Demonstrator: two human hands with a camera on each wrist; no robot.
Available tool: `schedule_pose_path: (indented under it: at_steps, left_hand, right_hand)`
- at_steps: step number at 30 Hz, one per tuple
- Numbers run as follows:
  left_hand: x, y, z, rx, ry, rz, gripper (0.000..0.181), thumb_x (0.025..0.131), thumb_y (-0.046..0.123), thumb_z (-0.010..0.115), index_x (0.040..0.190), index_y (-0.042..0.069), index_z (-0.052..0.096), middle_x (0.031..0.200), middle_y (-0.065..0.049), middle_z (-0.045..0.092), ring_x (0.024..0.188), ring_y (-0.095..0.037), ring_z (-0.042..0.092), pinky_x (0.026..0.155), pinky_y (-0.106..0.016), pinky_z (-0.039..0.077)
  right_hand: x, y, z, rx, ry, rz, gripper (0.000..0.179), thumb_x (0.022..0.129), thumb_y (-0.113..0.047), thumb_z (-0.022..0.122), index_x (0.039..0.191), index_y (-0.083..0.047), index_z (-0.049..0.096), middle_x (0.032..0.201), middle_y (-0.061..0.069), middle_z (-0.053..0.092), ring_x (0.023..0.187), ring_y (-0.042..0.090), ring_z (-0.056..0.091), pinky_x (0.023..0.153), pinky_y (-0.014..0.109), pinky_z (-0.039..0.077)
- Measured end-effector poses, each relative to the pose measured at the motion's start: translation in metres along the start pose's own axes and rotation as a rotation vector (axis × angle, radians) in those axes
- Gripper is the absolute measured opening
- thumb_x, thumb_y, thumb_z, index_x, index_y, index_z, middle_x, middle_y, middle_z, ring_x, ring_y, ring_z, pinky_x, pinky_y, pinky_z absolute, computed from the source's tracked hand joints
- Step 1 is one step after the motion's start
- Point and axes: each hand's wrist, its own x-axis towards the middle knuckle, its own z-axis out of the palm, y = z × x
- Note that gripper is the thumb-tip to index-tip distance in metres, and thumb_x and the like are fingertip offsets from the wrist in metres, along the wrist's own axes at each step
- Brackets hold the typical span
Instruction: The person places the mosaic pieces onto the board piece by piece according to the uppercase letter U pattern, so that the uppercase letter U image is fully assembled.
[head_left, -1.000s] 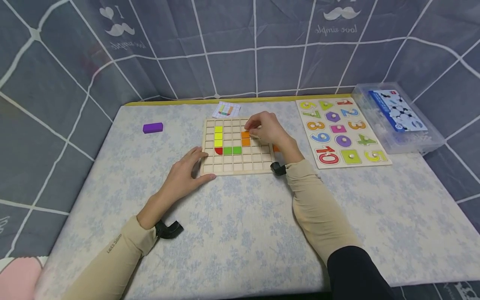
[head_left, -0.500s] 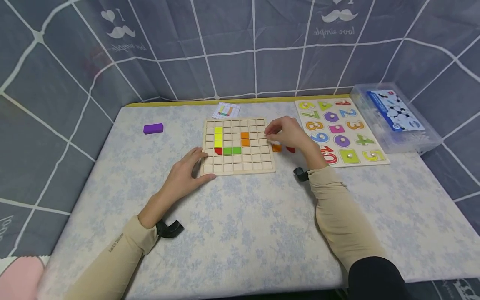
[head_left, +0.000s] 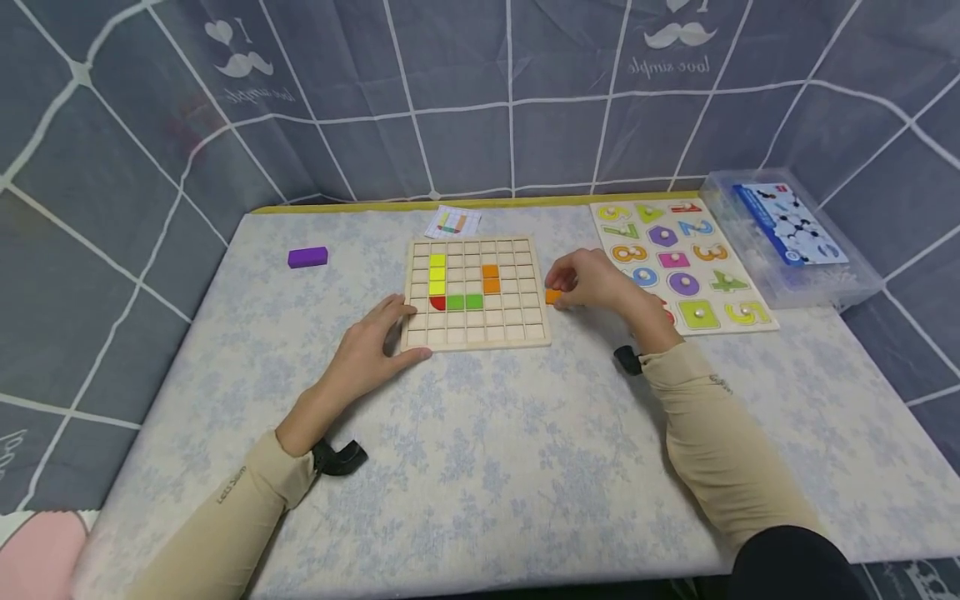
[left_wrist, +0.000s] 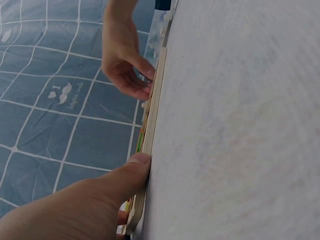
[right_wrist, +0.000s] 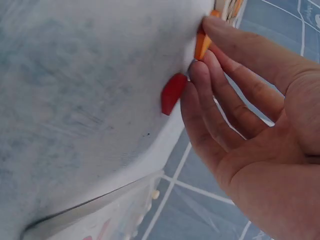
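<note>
A wooden grid board [head_left: 517,335] lies mid-table with yellow tiles [head_left: 437,273], a red quarter-round tile [head_left: 437,303], green tiles [head_left: 465,301] and orange tiles [head_left: 491,278] in its cells. My left hand [head_left: 367,346] holds its front left corner, thumb on the front edge and fingers along the left edge. Right of the board, my right hand [head_left: 592,282] is over a loose orange tile [head_left: 552,296]. In the right wrist view the thumb and fingertips are right at that orange tile [right_wrist: 202,46], spread apart and loosely bent. A red tile [right_wrist: 174,94] lies by the other fingertips.
A picture card [head_left: 453,221] lies behind the board, and a purple block [head_left: 307,257] sits at the back left. To the right are a number puzzle board [head_left: 701,313] and a clear plastic box [head_left: 832,287] with a blue booklet [head_left: 793,223] on top.
My right hand has left the orange tiles on the board and moved right, down to the loose orange tile. My left hand has stayed at the board's corner.
</note>
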Motion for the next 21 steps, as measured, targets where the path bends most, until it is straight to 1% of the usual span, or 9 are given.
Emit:
schedule_pose_path:
  at_steps: [2,7,11,13,17,21]
  left_hand:
    - [0.000,0.000,0.001,0.001,-0.004,-0.004,0.073,0.088,0.041,0.087,0.145,0.007,0.057,0.164,-0.024,0.042,0.156,-0.042,0.035,0.118,-0.065,0.039]
    - [0.001,0.000,0.001,0.003,-0.008,-0.016,0.073,0.088,0.042,0.087,0.146,0.008,0.057,0.165,-0.023,0.041,0.157,-0.041,0.034,0.119,-0.065,0.038]
    - [0.001,0.001,0.001,0.002,-0.014,-0.018,0.074,0.088,0.043,0.086,0.146,0.008,0.057,0.166,-0.022,0.040,0.157,-0.041,0.033,0.119,-0.065,0.038]
    - [0.000,0.001,0.000,0.001,-0.017,-0.021,0.073,0.088,0.043,0.086,0.146,0.008,0.057,0.166,-0.022,0.040,0.157,-0.040,0.033,0.119,-0.065,0.038]
    - [0.000,0.002,0.000,0.004,-0.016,-0.025,0.074,0.088,0.043,0.086,0.147,0.008,0.057,0.166,-0.022,0.040,0.157,-0.041,0.033,0.119,-0.065,0.037]
    - [0.000,0.002,0.000,0.005,-0.011,-0.017,0.074,0.088,0.042,0.087,0.146,0.007,0.057,0.165,-0.023,0.041,0.157,-0.042,0.034,0.119,-0.065,0.038]
  right_hand:
    - [0.000,0.001,0.002,-0.014,0.006,-0.016,0.023,0.082,-0.001,0.086,0.104,-0.003,0.078,0.098,0.014,0.076,0.094,0.027,0.069,0.081,0.038,0.057]
    - [0.001,0.004,0.002,-0.046,0.021,-0.049,0.019,0.083,-0.002,0.084,0.101,-0.003,0.077,0.096,0.013,0.076,0.092,0.026,0.069,0.079,0.037,0.056]
    - [0.002,0.007,-0.001,-0.044,0.056,-0.043,0.018,0.083,-0.005,0.083,0.100,-0.005,0.077,0.094,0.011,0.076,0.090,0.025,0.069,0.080,0.037,0.055]
    - [0.005,0.007,-0.003,-0.026,0.068,-0.048,0.018,0.084,-0.005,0.083,0.101,-0.005,0.077,0.094,0.011,0.076,0.090,0.025,0.069,0.082,0.039,0.055]
    - [0.018,0.002,-0.004,-0.003,0.080,-0.077,0.018,0.085,-0.006,0.083,0.102,-0.006,0.077,0.096,0.010,0.076,0.091,0.023,0.069,0.085,0.039,0.057]
    - [0.035,-0.010,-0.004,0.002,0.095,-0.102,0.019,0.086,-0.008,0.085,0.103,-0.005,0.077,0.098,0.011,0.075,0.092,0.024,0.068,0.086,0.039,0.056]
